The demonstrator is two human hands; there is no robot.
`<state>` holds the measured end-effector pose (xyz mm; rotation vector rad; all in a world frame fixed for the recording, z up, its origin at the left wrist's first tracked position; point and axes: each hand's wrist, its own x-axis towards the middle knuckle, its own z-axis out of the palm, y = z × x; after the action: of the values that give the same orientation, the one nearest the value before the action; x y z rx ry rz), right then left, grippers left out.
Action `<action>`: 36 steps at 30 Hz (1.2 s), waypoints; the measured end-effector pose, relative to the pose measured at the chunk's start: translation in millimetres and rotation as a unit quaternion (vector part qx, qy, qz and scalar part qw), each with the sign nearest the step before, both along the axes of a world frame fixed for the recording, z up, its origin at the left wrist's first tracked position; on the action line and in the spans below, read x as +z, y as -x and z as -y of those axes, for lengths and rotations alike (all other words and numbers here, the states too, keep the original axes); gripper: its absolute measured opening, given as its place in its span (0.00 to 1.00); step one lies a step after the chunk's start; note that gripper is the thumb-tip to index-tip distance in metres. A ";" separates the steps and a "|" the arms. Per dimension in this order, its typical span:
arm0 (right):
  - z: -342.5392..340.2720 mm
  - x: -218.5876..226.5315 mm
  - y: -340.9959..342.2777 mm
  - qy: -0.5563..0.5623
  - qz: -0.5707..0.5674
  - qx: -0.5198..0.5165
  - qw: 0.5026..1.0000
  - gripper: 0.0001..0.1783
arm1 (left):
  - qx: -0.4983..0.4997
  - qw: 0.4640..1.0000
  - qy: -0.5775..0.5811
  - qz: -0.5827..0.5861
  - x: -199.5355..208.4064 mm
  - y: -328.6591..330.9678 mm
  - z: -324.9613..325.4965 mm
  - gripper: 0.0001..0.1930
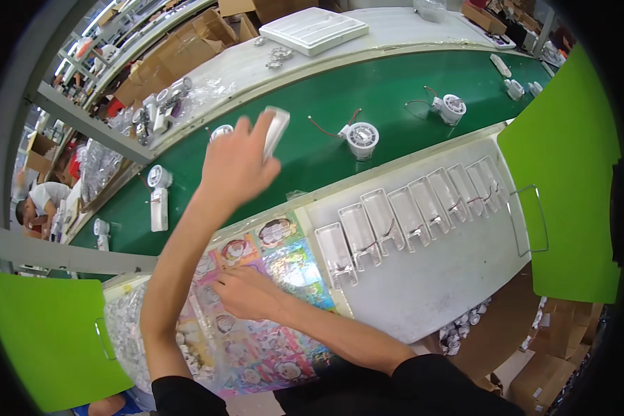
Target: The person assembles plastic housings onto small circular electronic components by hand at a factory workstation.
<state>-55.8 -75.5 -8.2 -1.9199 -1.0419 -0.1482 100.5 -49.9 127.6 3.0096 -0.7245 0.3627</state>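
Note:
My left hand (237, 166) reaches out over the green conveyor belt (284, 97). Between its thumb and fingers is a white plastic case (276, 133), long and box-shaped. Just beyond that hand, a round white lamp head (221, 131) is partly hidden behind the knuckles. Nearer to me, my right hand (246, 292) rests low over a mat of colourful cartoon pictures (284, 350). Its fingers are curled, and whatever they may hold is hidden. Right of the mat, several open white plastic trays (378, 218) with thin wires stand in a slanted row on a white board (437, 277).
More round lamp heads with wires (362, 139) sit along the belt; one at left has a white case (159, 209) attached. Green panels (561, 187) flank the workplace. A clear bag of white parts (128, 326) lies at left. Cardboard boxes (561, 353) stand lower right.

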 end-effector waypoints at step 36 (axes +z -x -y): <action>-4.5 -0.4 9.8 -0.057 -0.162 0.048 0.984 0.13 | 0.083 0.980 0.164 -0.072 -19.9 24.1 20.6 0.23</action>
<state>-65.6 -71.1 -8.6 -1.7169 -0.8831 0.1519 76.4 -70.5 107.7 2.7501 -0.3599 0.2357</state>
